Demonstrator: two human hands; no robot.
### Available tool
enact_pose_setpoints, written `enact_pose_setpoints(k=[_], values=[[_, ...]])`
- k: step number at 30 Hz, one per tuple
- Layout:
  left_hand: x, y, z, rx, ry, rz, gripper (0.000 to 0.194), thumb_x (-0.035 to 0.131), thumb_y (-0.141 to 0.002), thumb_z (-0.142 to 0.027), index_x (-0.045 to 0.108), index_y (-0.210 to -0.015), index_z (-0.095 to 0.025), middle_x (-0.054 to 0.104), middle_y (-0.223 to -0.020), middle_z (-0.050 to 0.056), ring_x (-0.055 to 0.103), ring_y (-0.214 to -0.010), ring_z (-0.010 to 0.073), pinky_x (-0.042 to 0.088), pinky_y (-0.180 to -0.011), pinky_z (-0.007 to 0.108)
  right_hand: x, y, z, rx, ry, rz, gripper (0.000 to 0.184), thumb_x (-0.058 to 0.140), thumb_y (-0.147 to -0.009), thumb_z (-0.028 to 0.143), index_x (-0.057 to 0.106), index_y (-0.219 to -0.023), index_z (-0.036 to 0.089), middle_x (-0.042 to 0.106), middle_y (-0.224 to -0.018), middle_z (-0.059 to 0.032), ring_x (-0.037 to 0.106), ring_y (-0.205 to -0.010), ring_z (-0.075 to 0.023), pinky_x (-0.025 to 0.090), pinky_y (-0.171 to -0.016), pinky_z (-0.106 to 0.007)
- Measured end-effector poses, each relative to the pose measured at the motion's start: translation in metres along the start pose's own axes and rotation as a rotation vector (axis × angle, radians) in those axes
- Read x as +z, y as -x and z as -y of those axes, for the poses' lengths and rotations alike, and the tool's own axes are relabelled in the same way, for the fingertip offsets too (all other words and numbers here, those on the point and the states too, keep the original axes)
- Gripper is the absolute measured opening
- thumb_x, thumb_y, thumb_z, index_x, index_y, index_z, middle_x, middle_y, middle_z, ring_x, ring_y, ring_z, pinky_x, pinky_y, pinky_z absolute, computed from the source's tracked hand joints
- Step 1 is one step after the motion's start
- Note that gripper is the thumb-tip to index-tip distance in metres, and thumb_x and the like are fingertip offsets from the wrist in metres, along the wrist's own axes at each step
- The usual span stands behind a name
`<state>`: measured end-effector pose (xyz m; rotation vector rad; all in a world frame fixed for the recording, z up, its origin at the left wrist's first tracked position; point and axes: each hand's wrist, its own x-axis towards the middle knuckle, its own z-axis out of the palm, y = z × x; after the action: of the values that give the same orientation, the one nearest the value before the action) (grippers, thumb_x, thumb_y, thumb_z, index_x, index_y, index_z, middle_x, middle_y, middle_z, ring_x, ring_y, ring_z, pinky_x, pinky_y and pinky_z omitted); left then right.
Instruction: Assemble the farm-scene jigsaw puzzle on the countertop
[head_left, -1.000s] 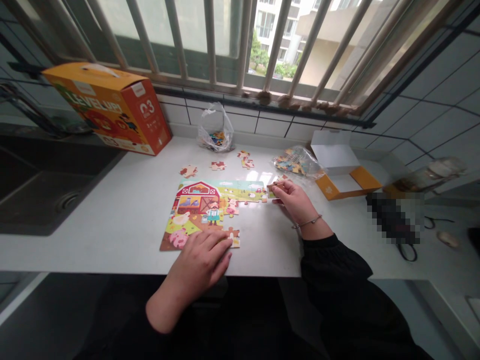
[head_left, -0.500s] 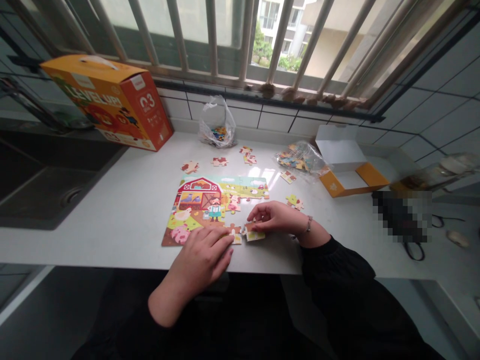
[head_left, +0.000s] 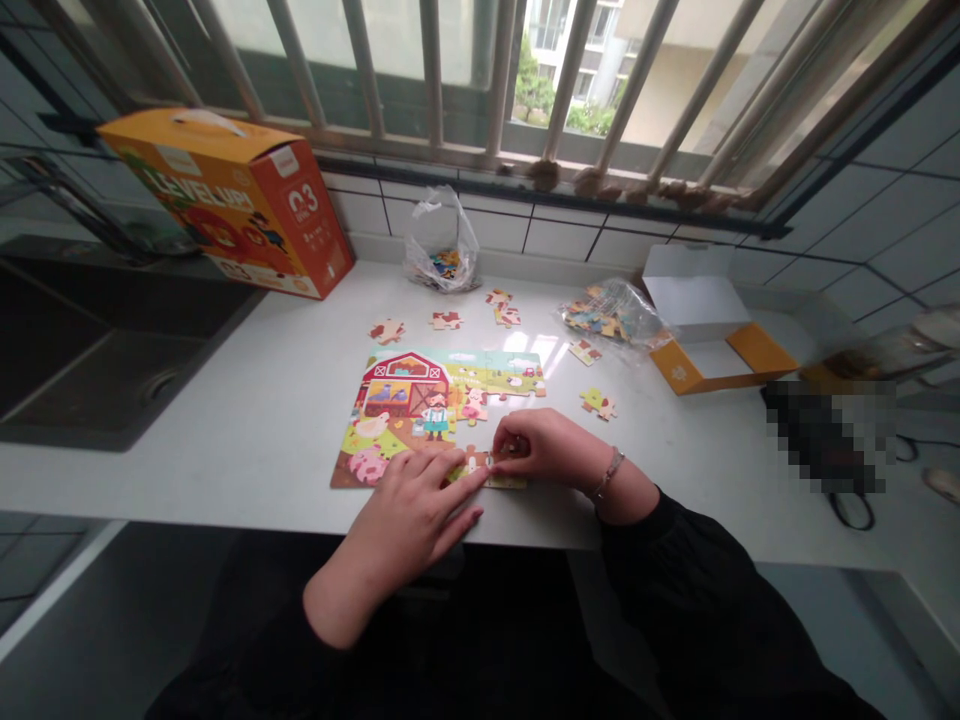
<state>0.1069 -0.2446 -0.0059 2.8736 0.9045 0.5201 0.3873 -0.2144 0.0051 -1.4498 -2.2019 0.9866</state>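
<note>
A partly joined farm jigsaw puzzle point(head_left: 397, 430) lies on the counter, showing a red barn, a farmer and animals. My left hand point(head_left: 412, 505) rests flat over its lower edge, fingers stretched out, with the index fingertip close to my right fingers. At the lower right of the puzzle, my right hand point(head_left: 551, 450) has its fingers curled and pinched on a puzzle piece point(head_left: 511, 483), mostly hidden beneath them. That piece sits against a neighbouring bottom-row piece point(head_left: 475, 462). Between the top strip and the bottom row, part of the white counter shows through.
Several loose puzzle pieces point(head_left: 447, 320) lie behind and right of the puzzle. Two plastic bags of pieces, one upright point(head_left: 442, 245) and one lying flat point(head_left: 615, 315), stand farther back. An orange carton point(head_left: 240, 205) is beside the dark sink point(head_left: 82, 400); an opened box point(head_left: 701, 370) lies right.
My right hand has brought its piece left against the neighbouring bottom piece; a gap showed between them before. My left index finger has slid right, towards the join. The view has shifted slightly.
</note>
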Motion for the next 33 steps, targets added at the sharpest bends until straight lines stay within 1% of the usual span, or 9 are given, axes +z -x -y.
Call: enact_pose_setpoints(k=[3, 5, 6, 10, 13, 17, 20, 27, 33], values=[[0.000, -0.001, -0.001, -0.017, -0.006, 0.004, 0.041, 0.062, -0.110, -0.039, 0.066, -0.150, -0.030, 0.067, -0.142, 0.012, 0.059, -0.130, 0.0358, 0.046, -0.102, 0.053, 0.001, 0.000, 0.000, -0.110, 0.105, -0.066, 0.031, 0.097, -0.084, 0.040, 0.077, -0.099, 0.021, 0.070, -0.103, -0.0047, 0.066, -0.092, -0.0189, 0.050, -0.082, -0.030], [0.000, -0.002, -0.002, -0.023, -0.005, 0.004, 0.042, 0.062, -0.109, -0.038, 0.066, -0.150, -0.030, 0.067, -0.141, 0.013, 0.058, -0.130, 0.0359, 0.046, -0.102, 0.053, 0.001, 0.000, -0.003, -0.133, 0.120, -0.109, 0.036, 0.099, -0.082, 0.039, 0.076, -0.104, 0.022, 0.067, -0.115, -0.0069, 0.066, -0.104, -0.0217, 0.052, -0.090, -0.033], [0.000, -0.003, -0.002, -0.022, -0.002, 0.003, 0.042, 0.062, -0.109, -0.038, 0.066, -0.151, -0.030, 0.067, -0.141, 0.013, 0.058, -0.130, 0.0358, 0.046, -0.102, 0.052, 0.001, 0.000, -0.004, -0.135, 0.118, -0.116, 0.038, 0.099, -0.082, 0.038, 0.075, -0.106, 0.022, 0.066, -0.117, -0.0069, 0.066, -0.107, -0.0221, 0.053, -0.092, -0.033], [0.001, -0.003, -0.002, -0.017, 0.011, -0.010, 0.040, 0.063, -0.109, -0.037, 0.068, -0.147, -0.029, 0.067, -0.141, 0.013, 0.058, -0.130, 0.0361, 0.047, -0.101, 0.053, -0.003, -0.001, -0.012, -0.125, 0.095, -0.110, 0.039, 0.099, -0.082, 0.037, 0.073, -0.107, 0.022, 0.066, -0.113, -0.0046, 0.065, -0.103, -0.0207, 0.052, -0.091, -0.033], [0.000, -0.003, -0.001, -0.018, 0.020, -0.016, 0.037, 0.064, -0.108, -0.037, 0.070, -0.144, -0.028, 0.067, -0.139, 0.013, 0.058, -0.130, 0.0364, 0.047, -0.101, 0.053, -0.007, 0.000, -0.013, -0.123, 0.094, -0.094, 0.040, 0.100, -0.081, 0.039, 0.073, -0.106, 0.022, 0.067, -0.109, -0.0038, 0.065, -0.100, -0.0201, 0.052, -0.089, -0.032], [0.000, -0.003, -0.001, -0.027, 0.034, 0.001, 0.036, 0.063, -0.109, -0.037, 0.070, -0.143, -0.027, 0.067, -0.140, 0.013, 0.058, -0.130, 0.0361, 0.048, -0.102, 0.053, -0.009, 0.006, -0.006, -0.187, 0.073, 0.034, 0.053, 0.103, -0.075, 0.047, 0.073, -0.111, 0.023, 0.066, -0.113, -0.0034, 0.065, -0.093, -0.0178, 0.053, -0.081, -0.029], [-0.001, -0.004, -0.002, -0.031, 0.038, 0.009, 0.035, 0.063, -0.109, -0.038, 0.070, -0.141, -0.027, 0.067, -0.141, 0.013, 0.059, -0.131, 0.0356, 0.048, -0.103, 0.052, -0.008, 0.010, 0.000, -0.186, 0.080, 0.064, 0.058, 0.103, -0.074, 0.046, 0.071, -0.115, 0.023, 0.065, -0.114, -0.0030, 0.064, -0.085, -0.0152, 0.052, -0.074, -0.028], [-0.001, -0.003, -0.002, -0.036, 0.052, 0.006, 0.037, 0.065, -0.108, -0.037, 0.069, -0.142, -0.026, 0.068, -0.140, 0.013, 0.060, -0.130, 0.0358, 0.047, -0.103, 0.052, -0.009, 0.012, 0.004, -0.177, 0.074, 0.044, 0.042, 0.097, -0.079, 0.024, 0.073, -0.114, 0.023, 0.065, -0.114, -0.0030, 0.065, -0.088, -0.0151, 0.054, -0.077, -0.027], [0.000, -0.003, -0.002, -0.048, 0.055, 0.008, 0.036, 0.064, -0.109, -0.039, 0.067, -0.141, -0.024, 0.068, -0.141, 0.013, 0.059, -0.132, 0.0358, 0.046, -0.104, 0.053, -0.009, 0.013, 0.005, -0.195, 0.083, 0.037, 0.038, 0.091, -0.081, 0.020, 0.075, -0.116, 0.023, 0.066, -0.114, -0.0035, 0.065, -0.090, -0.0159, 0.053, -0.080, -0.029]])
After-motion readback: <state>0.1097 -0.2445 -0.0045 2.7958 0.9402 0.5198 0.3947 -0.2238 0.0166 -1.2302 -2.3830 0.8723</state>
